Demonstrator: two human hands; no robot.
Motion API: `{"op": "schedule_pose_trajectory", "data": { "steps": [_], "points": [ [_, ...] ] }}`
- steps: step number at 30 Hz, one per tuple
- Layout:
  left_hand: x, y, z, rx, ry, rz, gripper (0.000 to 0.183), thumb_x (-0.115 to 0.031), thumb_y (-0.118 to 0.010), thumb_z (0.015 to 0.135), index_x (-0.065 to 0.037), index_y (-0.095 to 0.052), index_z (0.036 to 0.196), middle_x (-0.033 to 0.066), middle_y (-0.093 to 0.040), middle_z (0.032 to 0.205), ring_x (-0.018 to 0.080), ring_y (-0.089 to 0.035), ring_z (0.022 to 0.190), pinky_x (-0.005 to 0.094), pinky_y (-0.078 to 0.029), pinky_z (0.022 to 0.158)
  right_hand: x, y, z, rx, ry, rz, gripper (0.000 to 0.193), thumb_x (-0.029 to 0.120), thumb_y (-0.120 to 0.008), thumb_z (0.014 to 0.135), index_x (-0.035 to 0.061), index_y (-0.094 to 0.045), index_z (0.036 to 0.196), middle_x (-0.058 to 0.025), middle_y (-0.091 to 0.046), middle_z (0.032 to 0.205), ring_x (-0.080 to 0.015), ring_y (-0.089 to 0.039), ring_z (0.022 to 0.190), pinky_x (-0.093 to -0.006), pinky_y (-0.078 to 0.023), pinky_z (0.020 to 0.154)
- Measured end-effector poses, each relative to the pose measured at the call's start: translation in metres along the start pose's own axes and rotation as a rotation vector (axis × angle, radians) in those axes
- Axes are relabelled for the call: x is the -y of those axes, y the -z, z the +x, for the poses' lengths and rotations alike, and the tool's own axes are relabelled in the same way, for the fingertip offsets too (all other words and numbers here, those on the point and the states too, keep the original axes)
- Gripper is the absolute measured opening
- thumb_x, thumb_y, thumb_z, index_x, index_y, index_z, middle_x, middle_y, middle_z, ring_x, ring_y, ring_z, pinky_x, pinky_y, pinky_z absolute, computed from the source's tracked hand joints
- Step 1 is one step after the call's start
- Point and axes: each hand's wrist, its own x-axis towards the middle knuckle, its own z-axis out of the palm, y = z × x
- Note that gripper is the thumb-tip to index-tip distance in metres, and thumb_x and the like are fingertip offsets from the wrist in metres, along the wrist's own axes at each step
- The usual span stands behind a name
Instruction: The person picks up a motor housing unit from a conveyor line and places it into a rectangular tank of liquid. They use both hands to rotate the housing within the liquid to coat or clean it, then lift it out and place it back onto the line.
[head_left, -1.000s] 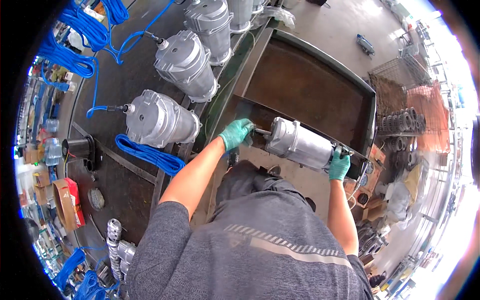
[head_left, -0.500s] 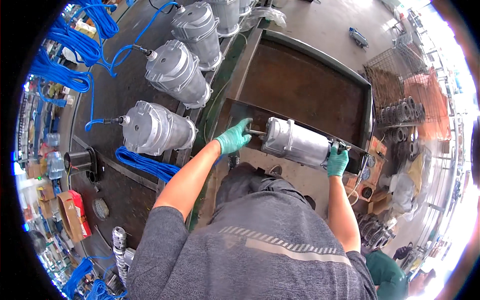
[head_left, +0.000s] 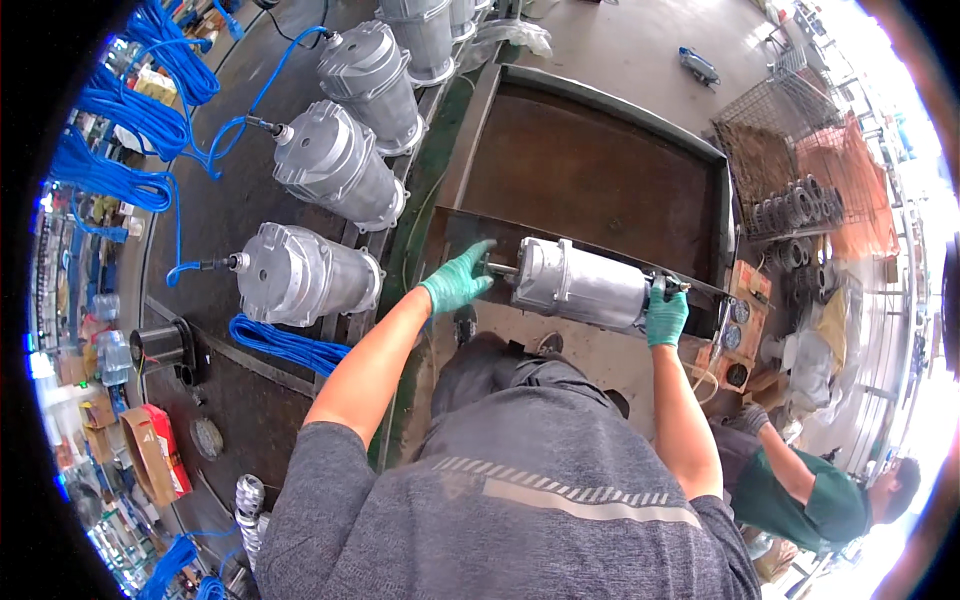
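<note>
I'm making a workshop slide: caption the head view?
Gloved left hand and right hand at opposite ends of a metal cylinder, near a brown tray.

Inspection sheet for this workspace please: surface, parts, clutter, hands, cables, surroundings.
Surface: dark workbench left; rimmed metal tray ahead, brown inside.
Parts: grey cylinder between the hands, shaft out its left end; grey housings in a row on the bench.
Clutter: open cardboard box and black cylindrical part, left.
Hands: both green-gloved; left hand at the shaft, grip unclear; right hand holds the cylinder's right end.
Cables: blue coil beside nearest housing; blue leads connect to several.
Surroundings: person in green top, wire basket, right.
</note>
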Motion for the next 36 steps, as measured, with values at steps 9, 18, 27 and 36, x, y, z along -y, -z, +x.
{"op": "schedule_pose_trajectory", "data": {
  "steps": [9,18,27,36],
  "points": [
    [-0.007,0.010,0.002,0.234,0.193,-0.341,0.069,-0.017,-0.067,0.096,-0.005,-0.038,0.157,0.0132,-0.066,0.133,0.0202,-0.066,0.113,0.0357,-0.052,0.093,-0.005,0.002,-0.003,-0.090,0.184,-0.046,0.027,0.021,-0.071,0.098,0.0029,-0.066,0.118,-0.0097,-0.074,0.095,-0.0183,-0.067,0.079,-0.0338,-0.055,0.079],
    [-0.026,0.011,0.003,0.247,0.386,-0.718,0.048,-0.026,-0.071,0.099,-0.018,-0.058,0.144,0.0009,-0.065,0.094,0.0094,-0.057,0.074,0.0286,-0.053,0.069,0.024,0.008,-0.009,-0.066,0.021,0.020,0.028,0.023,-0.071,0.097,0.0020,-0.063,0.113,-0.0078,-0.066,0.079,-0.0162,-0.061,0.067,-0.0335,-0.054,0.068],
    [-0.035,0.002,0.011,0.041,0.129,0.644,0.040,-0.027,-0.078,0.090,-0.005,-0.069,0.123,0.0223,-0.074,0.112,0.0352,-0.074,0.099,0.0438,-0.057,0.086,0.019,0.007,-0.007,-0.096,0.040,-0.043,0.033,0.034,-0.068,0.097,0.0005,-0.068,0.096,-0.0209,-0.069,0.105,-0.0390,-0.069,0.087,-0.0435,-0.056,0.078],
    [-0.028,0.019,0.004,0.244,0.459,-0.525,0.067,-0.013,-0.063,0.099,-0.011,-0.033,0.159,0.0119,-0.070,0.115,0.0176,-0.069,0.078,0.0288,-0.056,0.064,0.019,0.009,-0.007,-0.037,0.038,-0.113,0.033,0.033,-0.068,0.096,0.0005,-0.070,0.100,-0.0208,-0.068,0.119,-0.0387,-0.069,0.100,-0.0431,-0.056,0.088]
  ]
}}
